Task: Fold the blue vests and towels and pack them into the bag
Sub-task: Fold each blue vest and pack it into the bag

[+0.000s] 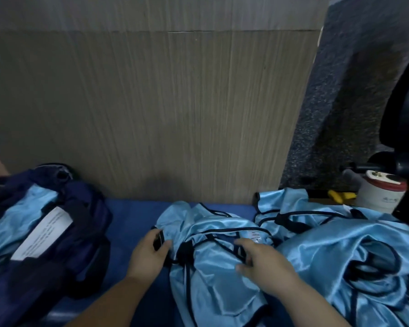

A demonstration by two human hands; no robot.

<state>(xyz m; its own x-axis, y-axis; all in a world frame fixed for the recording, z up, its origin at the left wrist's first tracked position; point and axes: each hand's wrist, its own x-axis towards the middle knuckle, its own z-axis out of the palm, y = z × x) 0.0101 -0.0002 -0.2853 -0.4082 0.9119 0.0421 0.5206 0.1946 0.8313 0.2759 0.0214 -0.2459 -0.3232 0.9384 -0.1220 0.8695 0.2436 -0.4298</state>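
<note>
A light-blue satin vest (210, 282) with black trim lies crumpled on the blue tabletop (132, 220), straight in front of the person. The left hand (149, 253) pinches the vest's black-edged left side between thumb and curled fingers (162, 244). The right hand (265, 267) sits on top of the vest, its fingers bent and bunching the shiny cloth. Just right, touching it, is a heap of more vests (345, 246). To the left, well apart, a navy bag (85, 232) lies open with folded vests (19, 208) and a white paper sheet (43, 234) inside. A white canister (380, 199) stands far right.
</note>
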